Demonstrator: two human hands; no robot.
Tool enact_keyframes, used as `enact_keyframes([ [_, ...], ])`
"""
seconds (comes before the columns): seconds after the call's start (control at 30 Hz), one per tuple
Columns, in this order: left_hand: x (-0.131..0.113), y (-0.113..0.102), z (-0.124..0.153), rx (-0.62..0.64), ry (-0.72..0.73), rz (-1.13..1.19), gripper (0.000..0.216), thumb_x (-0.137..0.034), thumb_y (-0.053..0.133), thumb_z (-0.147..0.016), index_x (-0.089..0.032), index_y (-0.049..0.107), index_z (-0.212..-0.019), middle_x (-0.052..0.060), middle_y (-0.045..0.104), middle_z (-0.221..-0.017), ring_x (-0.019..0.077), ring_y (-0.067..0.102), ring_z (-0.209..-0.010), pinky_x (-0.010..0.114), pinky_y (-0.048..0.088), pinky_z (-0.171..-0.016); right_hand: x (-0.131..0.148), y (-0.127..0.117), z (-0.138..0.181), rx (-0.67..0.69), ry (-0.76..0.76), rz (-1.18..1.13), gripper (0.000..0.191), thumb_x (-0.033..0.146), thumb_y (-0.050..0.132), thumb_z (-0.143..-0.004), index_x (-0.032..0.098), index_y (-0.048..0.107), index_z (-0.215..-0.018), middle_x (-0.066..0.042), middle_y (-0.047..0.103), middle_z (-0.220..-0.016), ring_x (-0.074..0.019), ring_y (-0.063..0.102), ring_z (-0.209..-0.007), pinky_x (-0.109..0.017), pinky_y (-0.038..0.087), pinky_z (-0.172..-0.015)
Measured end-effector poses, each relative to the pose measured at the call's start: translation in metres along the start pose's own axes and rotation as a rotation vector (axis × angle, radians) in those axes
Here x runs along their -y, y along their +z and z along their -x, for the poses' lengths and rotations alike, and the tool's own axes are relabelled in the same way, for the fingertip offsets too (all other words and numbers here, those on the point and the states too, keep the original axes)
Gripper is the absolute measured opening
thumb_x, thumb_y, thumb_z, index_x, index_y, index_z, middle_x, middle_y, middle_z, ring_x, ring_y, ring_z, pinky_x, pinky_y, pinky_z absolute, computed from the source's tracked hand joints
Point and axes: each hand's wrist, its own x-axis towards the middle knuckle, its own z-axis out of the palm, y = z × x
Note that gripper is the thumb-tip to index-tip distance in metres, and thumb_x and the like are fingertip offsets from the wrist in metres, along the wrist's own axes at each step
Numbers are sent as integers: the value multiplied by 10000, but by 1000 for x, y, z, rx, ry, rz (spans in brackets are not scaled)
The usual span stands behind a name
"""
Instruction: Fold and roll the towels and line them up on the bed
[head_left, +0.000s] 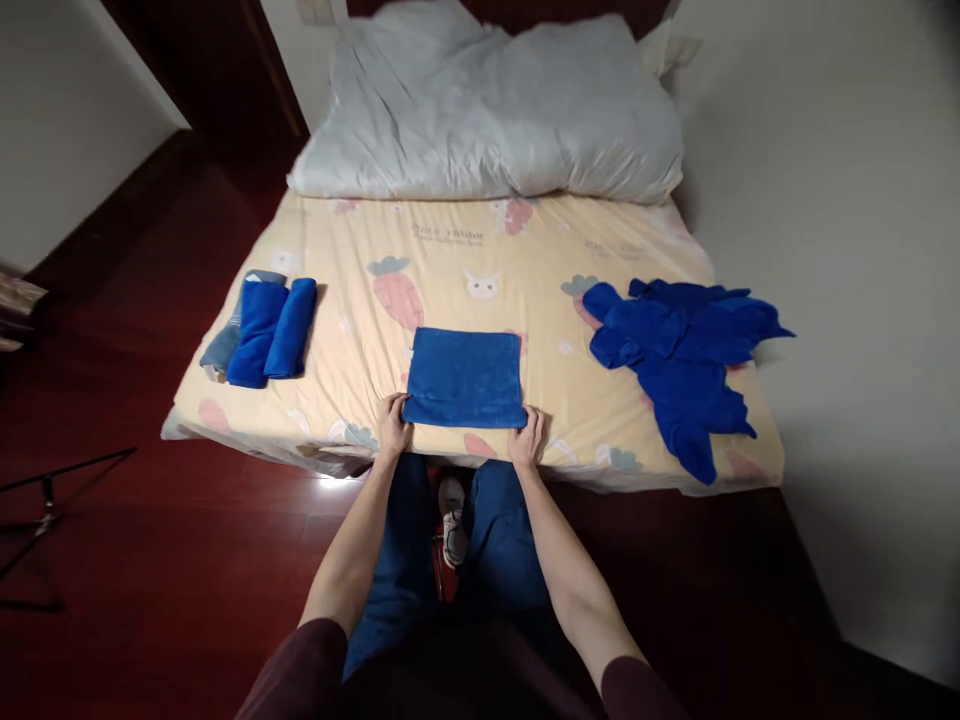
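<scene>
A blue towel [465, 375] lies flat as a neat rectangle near the front edge of the bed. My left hand [394, 425] pinches its near left corner, fingers closed on the cloth. At the near right corner, my right hand [529, 435] grips the towel in the same way. The near edge between both hands looks slightly turned up or folded. Off to the left rest two rolled blue towels [259, 330] beside a grey-blue rolled towel [223, 345]. A loose, crumpled heap of blue towels [675, 340] spreads over the right side of the bed.
The bed [345, 300] has a pale yellow sheet printed with carrots and rabbits. A bundled grey-white quilt [487, 110] fills its far end. A wall [840, 300] stands close on the right. Black thin legs of a stand [49, 510] are on the dark red floor at left.
</scene>
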Motion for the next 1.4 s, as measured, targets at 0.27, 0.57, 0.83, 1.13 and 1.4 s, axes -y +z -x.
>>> enact_keyframes([
  [0.27,2,7,-1,-23,32,-35,528,-69,528,-740,-179,651,-1241,152,624,-1272,316,572,-1263,472,463,-1137,-2,-3,-2,-7,-31,34,364,230,454,-943,186,728,-1178,-147,706,-1160,-299,626,-1144,-465,462,-1072],
  [0.57,-7,11,1,-115,-73,-84,332,-125,539,-838,-191,640,-1147,147,633,-1175,324,585,-1181,483,471,-1089,-1,2,-2,-21,54,33,296,212,424,-958,169,704,-1043,-152,718,-1066,-283,667,-1041,-453,500,-1020],
  [0.83,-7,12,5,-125,-94,-100,451,-68,580,-726,-173,660,-1158,165,590,-1145,371,560,-1190,533,450,-1090,-3,-2,-1,-5,-35,35,455,139,406,-892,182,699,-1238,-136,747,-1251,-270,674,-1195,-441,467,-1069],
  [1.13,-6,14,3,-143,-124,-98,448,-53,565,-730,-180,668,-1147,162,599,-1128,374,567,-1180,549,455,-1085,-7,2,-2,36,-3,5,368,191,470,-888,177,708,-1169,-151,767,-1203,-282,696,-1167,-428,466,-1046],
  [1.4,-2,17,4,-164,-139,-167,313,-139,537,-846,-174,650,-1136,157,594,-1098,343,570,-1155,497,469,-1053,-10,8,1,42,96,152,309,257,430,-991,138,684,-1119,-171,778,-1006,-292,714,-956,-446,471,-1005],
])
